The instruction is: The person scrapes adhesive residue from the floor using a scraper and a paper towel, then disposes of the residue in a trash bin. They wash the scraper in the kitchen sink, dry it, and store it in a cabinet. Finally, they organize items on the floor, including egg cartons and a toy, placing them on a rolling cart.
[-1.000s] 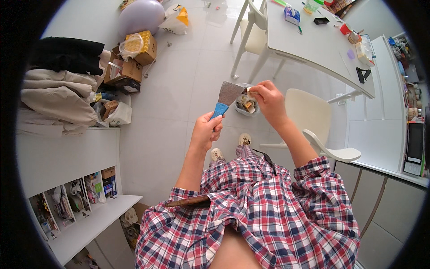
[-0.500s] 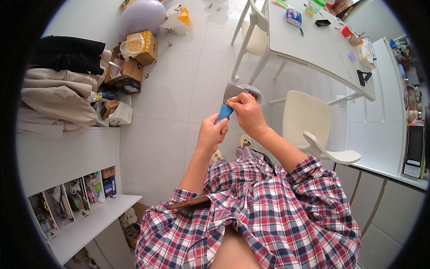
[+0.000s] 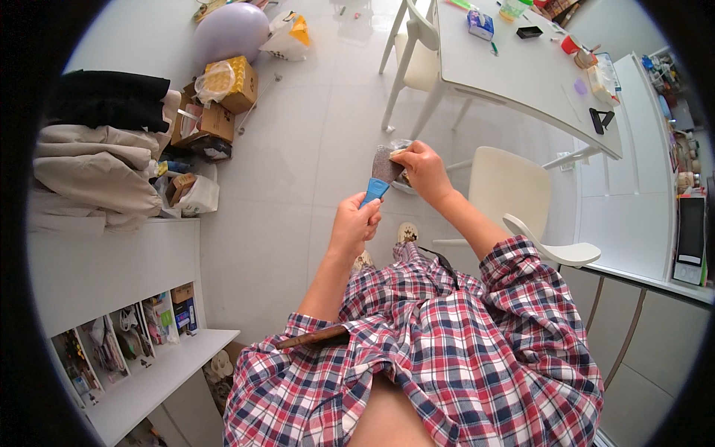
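My left hand (image 3: 354,225) is wrapped round the blue handle (image 3: 375,191) of a scraper, held out in front of me with its blade pointing away. The wide grey blade (image 3: 384,162) looks speckled or dirty. At the blade's right edge, my right hand (image 3: 424,167) pinches a small pale wad (image 3: 397,155), its fingers closed; whether this is tissue or cloth I cannot make out. Beneath the right hand, a bin lined with clear plastic (image 3: 404,186) shows in part, mostly hidden by hand and blade.
A cream chair (image 3: 511,186) stands to my right, beside a white table (image 3: 514,74) with small items on it. On the left are clothes (image 3: 97,153) on a white cabinet (image 3: 119,257), cardboard boxes (image 3: 216,123) and a lilac ball (image 3: 231,33).
My right hand has moved from the scraper's neck out along the blade to its right edge, uncovering more of the blade. The left hand keeps its hold on the handle.
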Action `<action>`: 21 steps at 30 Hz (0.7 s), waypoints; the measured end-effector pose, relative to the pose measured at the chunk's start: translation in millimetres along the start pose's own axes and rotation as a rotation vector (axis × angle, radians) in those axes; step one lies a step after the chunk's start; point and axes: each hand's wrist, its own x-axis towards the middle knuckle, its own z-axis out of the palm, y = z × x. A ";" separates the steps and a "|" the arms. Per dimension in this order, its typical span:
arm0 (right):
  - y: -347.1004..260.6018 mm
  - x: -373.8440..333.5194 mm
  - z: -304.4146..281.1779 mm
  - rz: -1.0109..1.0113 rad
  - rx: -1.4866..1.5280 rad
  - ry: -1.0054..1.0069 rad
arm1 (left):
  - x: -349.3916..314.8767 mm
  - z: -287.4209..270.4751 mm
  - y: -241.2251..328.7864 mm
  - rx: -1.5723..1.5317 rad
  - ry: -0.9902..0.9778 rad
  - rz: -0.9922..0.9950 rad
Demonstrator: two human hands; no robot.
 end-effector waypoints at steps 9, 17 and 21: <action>-8.3 6.5 -1.6 0.054 -0.077 0.115 | 1.6 -2.3 -2.6 -0.057 0.034 0.011; 14.3 9.3 0.4 0.069 -0.069 0.105 | 0.1 -3.8 -2.8 -0.045 0.023 -0.021; 18.1 25.1 -22.9 0.317 0.107 0.338 | 1.6 -4.7 2.1 -0.091 0.029 0.021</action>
